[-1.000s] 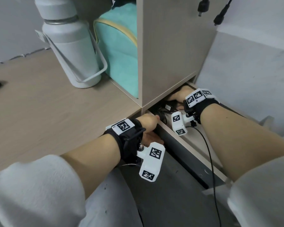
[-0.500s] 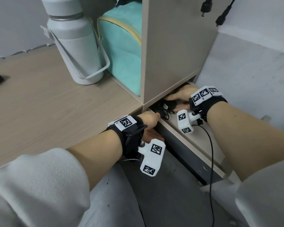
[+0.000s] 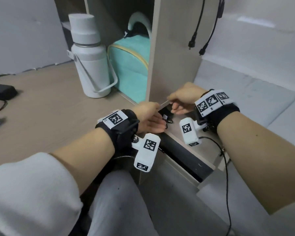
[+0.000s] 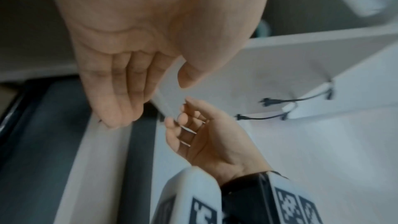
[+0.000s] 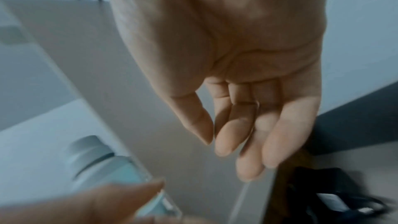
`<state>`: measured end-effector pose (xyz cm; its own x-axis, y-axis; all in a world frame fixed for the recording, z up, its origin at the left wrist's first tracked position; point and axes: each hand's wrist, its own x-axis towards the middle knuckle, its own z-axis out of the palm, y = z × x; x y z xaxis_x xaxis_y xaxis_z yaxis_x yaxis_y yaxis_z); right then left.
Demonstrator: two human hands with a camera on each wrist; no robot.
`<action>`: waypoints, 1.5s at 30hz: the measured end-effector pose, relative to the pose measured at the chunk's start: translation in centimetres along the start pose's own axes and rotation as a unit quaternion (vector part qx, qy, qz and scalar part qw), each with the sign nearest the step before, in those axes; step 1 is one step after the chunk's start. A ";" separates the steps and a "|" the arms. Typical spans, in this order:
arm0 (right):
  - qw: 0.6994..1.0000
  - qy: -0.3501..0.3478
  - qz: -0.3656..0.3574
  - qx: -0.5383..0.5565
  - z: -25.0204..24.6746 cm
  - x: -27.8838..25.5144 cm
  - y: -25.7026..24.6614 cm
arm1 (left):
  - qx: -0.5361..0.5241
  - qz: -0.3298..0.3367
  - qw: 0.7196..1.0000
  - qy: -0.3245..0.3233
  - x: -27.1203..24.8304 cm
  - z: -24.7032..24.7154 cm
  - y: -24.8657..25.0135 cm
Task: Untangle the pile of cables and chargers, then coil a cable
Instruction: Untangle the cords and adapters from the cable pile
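A small black pile of cables and a charger [image 3: 165, 116] [image 5: 336, 198] lies on a low ledge, in the gap under the pale shelf panel [image 3: 174, 48]. My left hand [image 3: 152, 121] [image 4: 120, 81] hovers at the pile's near edge with fingers straight and the thumb apart, holding nothing. Just right of the pile and slightly above it, my right hand [image 3: 180, 101] [image 5: 247, 117] has relaxed fingers and an empty palm. Its fingertips sit by the panel's lower edge. Most of the pile is hidden behind both hands.
A white bottle [image 3: 90, 65] and a teal bag [image 3: 129, 70] stand on the desk left of the panel. Two black plug leads [image 3: 192, 43] hang on the panel's side. A black adapter [image 3: 3, 91] lies far left. A dark rail [image 3: 182, 155] runs below the ledge.
Both hands have drawn back out of the gap under the panel and risen a little. The right hand no longer rests on the black pile. The head view has tilted up.
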<state>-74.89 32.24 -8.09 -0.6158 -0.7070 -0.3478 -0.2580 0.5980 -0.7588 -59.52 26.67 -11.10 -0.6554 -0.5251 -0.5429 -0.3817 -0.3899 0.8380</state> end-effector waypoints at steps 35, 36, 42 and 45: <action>0.707 -0.302 -0.409 -0.492 45.7 -6.5 -32.9 | 0.633 -0.058 0.720 0.280 -22.4 -54.7 -4.2; 0.705 -0.300 -0.395 -0.506 45.9 -6.4 -33.3 | 0.620 -0.062 0.729 0.282 -22.4 -55.1 -4.1; 0.699 -0.246 -0.368 -0.561 45.1 -5.7 -34.7 | 0.528 -0.021 0.808 0.260 -22.6 -56.4 -4.7; 0.723 -0.226 -0.374 -0.536 44.7 -5.3 -35.0 | 0.503 -0.005 0.825 0.258 -23.0 -56.6 -4.6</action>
<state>-29.30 -1.80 -4.31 0.2371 -0.8902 -0.3891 -0.9703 -0.2368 -0.0494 -5.79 -2.28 -5.60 -0.3836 -0.8788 -0.2837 -0.9029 0.2924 0.3152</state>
